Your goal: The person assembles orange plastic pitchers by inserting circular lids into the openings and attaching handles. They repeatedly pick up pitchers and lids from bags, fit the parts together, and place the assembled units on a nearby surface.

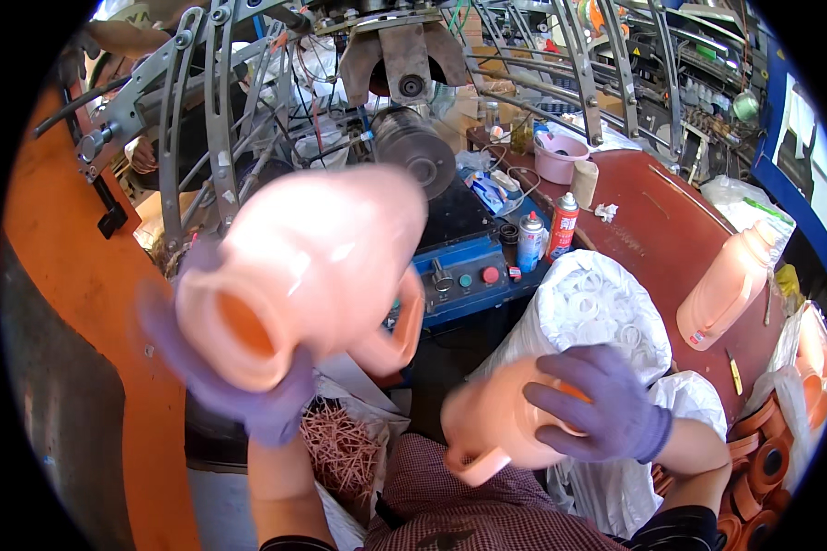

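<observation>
My left hand (280, 399), in a purple glove, grips a large pale pink plastic jug (326, 243) around its neck. The jug is tilted on its side, its round mouth facing me and its handle pointing down to the right; it is blurred by motion. My right hand (602, 404), also gloved, holds a second, more orange plastic jug (492, 418) low over my lap. Its fingers wrap about one end, around an opening partly hidden by them. This jug's handle points down. The two jugs are apart.
Ahead stand a machine with a metal roller (416, 151) and a blue control panel (469, 286). A sack of white plastic rings (593, 308) is right; a box of pink sticks (345, 450) below. The red table (629, 197) bears spray cans (529, 241), a jug (728, 286) and a knife (734, 372).
</observation>
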The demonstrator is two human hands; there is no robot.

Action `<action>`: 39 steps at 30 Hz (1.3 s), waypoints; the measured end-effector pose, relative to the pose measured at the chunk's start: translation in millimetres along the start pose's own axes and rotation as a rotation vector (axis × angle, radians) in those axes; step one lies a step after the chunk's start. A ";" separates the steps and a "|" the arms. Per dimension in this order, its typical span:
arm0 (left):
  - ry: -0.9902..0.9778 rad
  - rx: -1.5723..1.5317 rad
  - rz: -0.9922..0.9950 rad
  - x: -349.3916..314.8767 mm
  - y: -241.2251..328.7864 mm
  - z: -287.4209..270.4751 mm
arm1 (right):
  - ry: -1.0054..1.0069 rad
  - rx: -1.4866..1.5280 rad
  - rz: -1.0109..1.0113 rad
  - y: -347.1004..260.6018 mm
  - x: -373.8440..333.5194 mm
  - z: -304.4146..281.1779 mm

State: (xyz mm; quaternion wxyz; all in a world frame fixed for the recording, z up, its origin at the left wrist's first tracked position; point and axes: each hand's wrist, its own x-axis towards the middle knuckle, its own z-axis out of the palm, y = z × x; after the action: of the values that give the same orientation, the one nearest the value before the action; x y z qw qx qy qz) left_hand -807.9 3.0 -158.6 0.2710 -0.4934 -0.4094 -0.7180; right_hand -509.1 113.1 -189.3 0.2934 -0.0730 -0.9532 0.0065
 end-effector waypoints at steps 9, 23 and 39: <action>-0.612 0.690 0.492 -57.8 -81.4 128.1 | -0.050 0.140 0.194 13.3 -46.9 71.6; -0.856 0.663 0.585 -27.4 -201.4 174.9 | 0.001 0.202 0.266 19.8 -49.1 75.9; -0.915 0.626 0.645 -20.4 -193.0 173.6 | 0.101 0.249 0.341 36.0 -65.9 72.7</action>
State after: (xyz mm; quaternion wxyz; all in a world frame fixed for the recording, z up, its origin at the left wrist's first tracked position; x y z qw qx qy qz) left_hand -869.1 251.2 -208.6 0.4024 -0.7458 -0.5049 -0.1638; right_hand -491.1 141.5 -288.3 0.3420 -0.1965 -0.9030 0.1703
